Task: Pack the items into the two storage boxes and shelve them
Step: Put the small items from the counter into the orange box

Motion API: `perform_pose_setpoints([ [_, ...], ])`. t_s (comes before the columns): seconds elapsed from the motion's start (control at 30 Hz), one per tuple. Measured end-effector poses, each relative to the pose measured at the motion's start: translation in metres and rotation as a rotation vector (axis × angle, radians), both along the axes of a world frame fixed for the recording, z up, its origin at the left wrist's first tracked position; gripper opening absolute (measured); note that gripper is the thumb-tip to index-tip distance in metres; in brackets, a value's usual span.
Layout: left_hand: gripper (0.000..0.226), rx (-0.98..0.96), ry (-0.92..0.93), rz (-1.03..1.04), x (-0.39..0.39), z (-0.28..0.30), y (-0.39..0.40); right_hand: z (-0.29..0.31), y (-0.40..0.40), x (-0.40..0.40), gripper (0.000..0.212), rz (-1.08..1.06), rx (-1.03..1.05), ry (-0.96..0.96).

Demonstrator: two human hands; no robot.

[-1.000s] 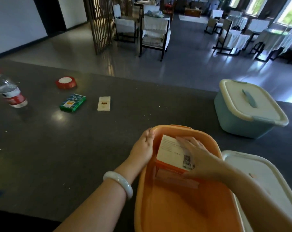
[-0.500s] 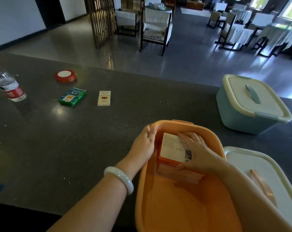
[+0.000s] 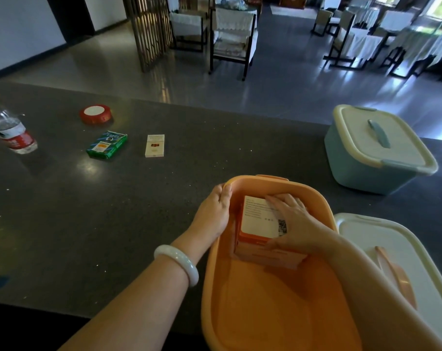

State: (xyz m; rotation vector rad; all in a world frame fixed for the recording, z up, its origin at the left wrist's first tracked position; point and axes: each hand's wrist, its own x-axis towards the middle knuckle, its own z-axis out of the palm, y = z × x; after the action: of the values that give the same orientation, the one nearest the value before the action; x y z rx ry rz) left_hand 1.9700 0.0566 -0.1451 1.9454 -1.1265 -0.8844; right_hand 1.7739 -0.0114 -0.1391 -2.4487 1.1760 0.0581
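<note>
Orange carton (image 3: 261, 224) now lower than 1 s ago, resting on orange storage box (image 3: 278, 312) floor at far end. Right hand (image 3: 294, 224) grips carton; left hand (image 3: 214, 211) holds box rim. Counts: 2 boxes, blue box (image 3: 366, 171) lidded; 1 loose lid (image 3: 381, 252)

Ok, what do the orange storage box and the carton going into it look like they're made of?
The orange storage box looks like moulded plastic: smooth, slightly glossy walls with a rounded, rolled rim. The carton looks like printed cardboard: flat matte faces, crisp folded edges, a white label panel with a code. The right hand holds it; the left hand steadies the box's rim.
</note>
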Motion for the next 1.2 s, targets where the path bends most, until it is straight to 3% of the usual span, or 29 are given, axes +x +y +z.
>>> perform_pose_setpoints([
  [0.43, 0.035, 0.026, -0.037, 0.006, -0.001, 0.003, 0.002, 0.003, 0.004, 0.001, 0.103, 0.005, -0.008, 0.01],
  [0.8, 0.053, 0.031, -0.027, 0.027, 0.0, 0.0, 0.0, 0.002, 0.002, -0.001, 0.105, 0.025, -0.028, -0.042],
  [1.2, 0.054, 0.031, -0.111, -0.076, 0.007, 0.013, 0.004, 0.022, 0.0, 0.01, 0.052, -0.022, -0.152, -0.214],
])
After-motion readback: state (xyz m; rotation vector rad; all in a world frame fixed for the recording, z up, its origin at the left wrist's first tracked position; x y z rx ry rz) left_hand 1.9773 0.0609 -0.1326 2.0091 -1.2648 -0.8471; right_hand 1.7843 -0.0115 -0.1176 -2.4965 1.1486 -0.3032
